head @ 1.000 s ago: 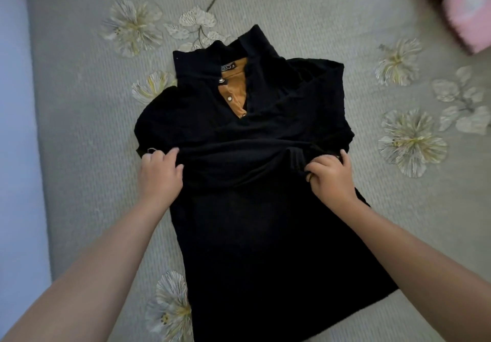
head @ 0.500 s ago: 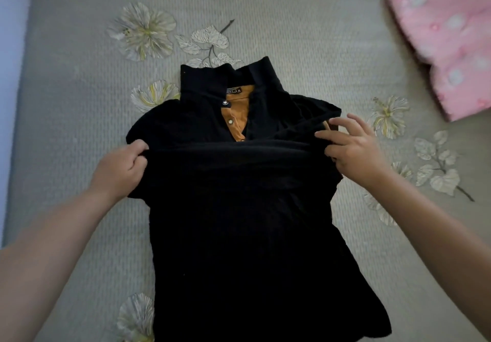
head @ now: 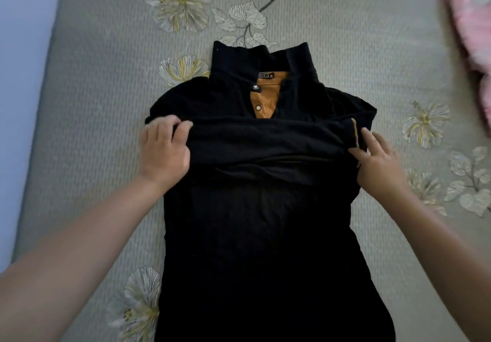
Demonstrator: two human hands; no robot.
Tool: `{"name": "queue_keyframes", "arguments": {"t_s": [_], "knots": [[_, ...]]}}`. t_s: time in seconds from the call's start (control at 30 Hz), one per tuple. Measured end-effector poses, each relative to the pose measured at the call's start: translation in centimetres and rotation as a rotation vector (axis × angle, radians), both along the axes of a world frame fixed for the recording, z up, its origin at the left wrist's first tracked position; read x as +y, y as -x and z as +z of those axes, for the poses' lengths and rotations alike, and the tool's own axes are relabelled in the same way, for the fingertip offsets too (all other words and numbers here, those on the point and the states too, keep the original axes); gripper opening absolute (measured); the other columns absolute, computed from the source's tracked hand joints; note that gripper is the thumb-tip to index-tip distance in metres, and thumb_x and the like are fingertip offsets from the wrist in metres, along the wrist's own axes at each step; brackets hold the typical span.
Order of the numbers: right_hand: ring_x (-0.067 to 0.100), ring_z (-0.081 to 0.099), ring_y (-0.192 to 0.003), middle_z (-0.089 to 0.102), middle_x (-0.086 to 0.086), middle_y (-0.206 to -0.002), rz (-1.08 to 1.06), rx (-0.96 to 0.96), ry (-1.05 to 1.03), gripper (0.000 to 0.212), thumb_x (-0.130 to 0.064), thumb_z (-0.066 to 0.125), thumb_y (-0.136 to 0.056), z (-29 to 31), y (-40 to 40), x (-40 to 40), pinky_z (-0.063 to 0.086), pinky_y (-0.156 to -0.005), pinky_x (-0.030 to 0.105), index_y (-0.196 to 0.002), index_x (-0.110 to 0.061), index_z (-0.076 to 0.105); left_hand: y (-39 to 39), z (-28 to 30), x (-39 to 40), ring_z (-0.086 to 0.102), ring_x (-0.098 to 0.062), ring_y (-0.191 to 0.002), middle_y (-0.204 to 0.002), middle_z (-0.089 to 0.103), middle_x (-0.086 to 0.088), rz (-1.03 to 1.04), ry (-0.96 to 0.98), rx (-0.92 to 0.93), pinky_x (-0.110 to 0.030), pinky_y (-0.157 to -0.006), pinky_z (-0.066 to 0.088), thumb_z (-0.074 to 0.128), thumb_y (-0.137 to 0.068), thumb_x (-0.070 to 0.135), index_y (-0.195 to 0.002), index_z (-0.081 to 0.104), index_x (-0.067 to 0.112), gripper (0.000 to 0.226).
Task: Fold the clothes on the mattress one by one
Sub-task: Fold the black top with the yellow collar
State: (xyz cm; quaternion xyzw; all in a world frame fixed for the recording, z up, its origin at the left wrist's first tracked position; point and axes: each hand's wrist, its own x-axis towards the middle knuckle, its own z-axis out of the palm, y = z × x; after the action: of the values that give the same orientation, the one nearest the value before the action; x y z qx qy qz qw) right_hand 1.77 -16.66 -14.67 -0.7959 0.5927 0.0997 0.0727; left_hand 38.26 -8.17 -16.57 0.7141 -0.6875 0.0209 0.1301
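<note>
A black polo shirt (head: pixel 255 235) with an orange placket (head: pixel 261 102) lies face up on the grey flowered mattress (head: pixel 106 81), collar away from me. A sleeve with an orange-trimmed cuff (head: pixel 354 134) is laid across the chest as a flat band. My left hand (head: pixel 164 150) grips the left end of that band, fingers curled over the fabric. My right hand (head: pixel 378 160) rests with straight fingers beside the cuff at the shirt's right edge, thumb touching the fold. The shirt's hem runs out of view at the bottom.
A pink fluffy garment (head: pixel 470 27) lies at the far right of the mattress. The mattress's left edge (head: pixel 39 129) meets a pale blue floor or wall. Bare mattress surrounds the shirt on the left, above and to the right.
Both hands moved outward from the shirt's middle to its side edges. The folded band now lies higher across the chest, covering the lower end of the placket.
</note>
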Motion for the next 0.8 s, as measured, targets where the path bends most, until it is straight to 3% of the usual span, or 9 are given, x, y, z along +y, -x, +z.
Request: {"name": "queue_keyframes", "arguments": {"t_s": [0.1,0.17,0.23,0.43,0.7,0.8], "knots": [[0.047,0.056,-0.106,0.061,0.027,-0.113,0.165,-0.097,0.127,0.034,0.006,0.073,-0.061,-0.7,-1.2,1.1,0.048,-0.077,0.055,-0.095,0.004,0.068,0.8,-0.7,3.8,0.059,-0.035,-0.070,-0.081,0.057,-0.020,-0.110,0.010,0.034,-0.041,-0.061,0.050,0.055,-0.076,0.019,-0.092,0.050,0.004,0.023],[0.044,0.061,-0.096,0.066,0.025,-0.101,0.186,-0.109,0.137,0.036,0.003,0.079,-0.058,-1.3,-2.0,1.4,0.049,-0.074,0.051,-0.093,0.004,0.069,1.4,-0.9,5.5,0.058,-0.039,-0.068,-0.078,0.057,-0.024,0.075,-0.113,0.126,-0.043,-0.061,0.049,0.074,-0.069,0.011,-0.084,0.058,-0.001,0.025],[0.042,0.059,-0.098,0.065,0.022,-0.102,0.068,-0.102,0.078,0.031,0.005,0.070,-0.069,-1.6,-2.4,1.2,0.046,-0.080,0.048,-0.100,0.003,0.067,2.5,-0.8,6.0,0.056,-0.040,-0.075,-0.082,0.055,-0.024,0.285,-0.241,0.277,-0.044,-0.065,0.047,0.079,-0.066,0.005,-0.077,0.062,-0.004,0.023],[0.041,0.061,-0.083,0.068,0.023,-0.087,0.041,-0.137,0.155,0.017,0.007,0.058,-0.078,-1.1,-2.6,-0.4,0.042,-0.076,0.045,-0.088,0.003,0.071,2.9,-1.0,3.7,0.054,-0.039,-0.089,-0.095,0.059,-0.023,0.390,-0.275,0.289,-0.044,-0.075,0.042,0.065,-0.080,0.007,-0.099,0.061,-0.005,0.022],[0.041,0.063,-0.064,0.067,0.020,-0.067,0.161,-0.323,0.414,0.016,0.013,0.058,-0.063,0.2,-1.0,-0.6,0.052,-0.059,0.045,-0.067,0.004,0.071,0.1,0.2,4.8,0.051,-0.026,-0.068,-0.074,0.055,-0.013,0.222,-0.249,0.415,-0.031,-0.063,0.036,0.056,-0.076,-0.003,-0.112,0.059,-0.004,0.036],[0.040,0.062,-0.062,0.066,0.020,-0.067,0.190,-0.358,0.418,0.017,0.011,0.055,-0.063,-0.3,-0.4,0.2,0.052,-0.060,0.044,-0.066,0.004,0.070,-0.9,0.9,6.2,0.058,-0.034,-0.065,-0.072,0.058,-0.020,0.093,-0.274,0.339,-0.035,-0.059,0.042,0.044,-0.076,0.019,-0.095,0.068,-0.006,0.039]]}}
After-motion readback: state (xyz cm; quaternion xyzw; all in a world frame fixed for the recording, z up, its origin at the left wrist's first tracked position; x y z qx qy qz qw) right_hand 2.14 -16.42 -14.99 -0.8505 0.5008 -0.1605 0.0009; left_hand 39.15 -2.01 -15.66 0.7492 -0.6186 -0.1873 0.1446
